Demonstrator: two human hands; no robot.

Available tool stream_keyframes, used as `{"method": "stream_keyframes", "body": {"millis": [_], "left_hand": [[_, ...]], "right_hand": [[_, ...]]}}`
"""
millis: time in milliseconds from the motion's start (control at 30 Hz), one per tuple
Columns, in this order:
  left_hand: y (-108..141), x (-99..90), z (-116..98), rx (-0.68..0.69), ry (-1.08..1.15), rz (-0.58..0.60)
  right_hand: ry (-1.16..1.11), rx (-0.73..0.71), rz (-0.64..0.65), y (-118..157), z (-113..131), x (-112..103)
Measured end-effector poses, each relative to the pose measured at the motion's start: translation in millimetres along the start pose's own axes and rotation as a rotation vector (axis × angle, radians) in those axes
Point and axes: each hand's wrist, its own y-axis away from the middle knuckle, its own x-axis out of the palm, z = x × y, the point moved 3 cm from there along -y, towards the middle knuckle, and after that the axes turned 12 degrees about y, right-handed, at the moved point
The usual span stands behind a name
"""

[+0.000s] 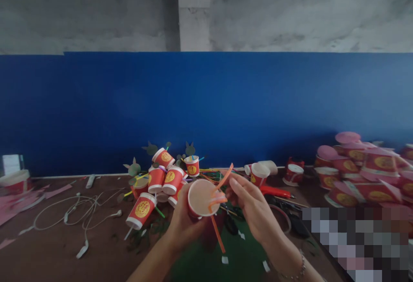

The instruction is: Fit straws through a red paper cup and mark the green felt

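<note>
My left hand point(182, 219) is wrapped round a paper cup point(201, 198), whose open mouth faces me. An orange straw point(217, 234) sticks out below the cup, and an orange bent piece point(222, 178) rises over its right rim. My right hand point(247, 200) is closed in a pinch at that rim, with the fingertips against the orange straw. Blur hides the exact grip and how the orange parts join. Behind the cup lies a pile of red and white paper cups point(172, 179) with coloured straws and grey rabbit-shaped cutouts point(134, 168).
White earphones point(83, 247) with a tangled cable lie at left, near pink paper point(58, 191). A red-handled tool point(277, 191) and black scissors-like items lie at right. Stacked red cups with pink pieces point(380, 161) fill the far right. A blue panel point(206, 110) stands behind the table.
</note>
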Motion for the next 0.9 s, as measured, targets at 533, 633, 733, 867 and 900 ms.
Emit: {"method": "stream_keyframes", "body": {"millis": [533,633,733,867,900], "left_hand": [[2.3,7.7,-1.8,-0.009,-0.292,0.215],[2.0,8.1,-3.8,0.008,-0.298,0.202],[3.2,7.8,-2.8,0.017,-0.313,0.213],[4.4,7.1,0.4,0.054,-0.346,0.243],[4.4,7.1,1.3,0.068,-0.359,0.250]], "right_hand": [[0.599,-0.108,0.268,-0.3,9.1,1.7],[0.670,-0.096,0.262,1.9,9.1,4.4],[0.726,-0.100,0.205,3.2,8.7,6.9],[0.773,-0.092,0.144,3.2,5.6,9.3],[0.781,-0.098,0.133,3.0,4.6,9.5]]}}
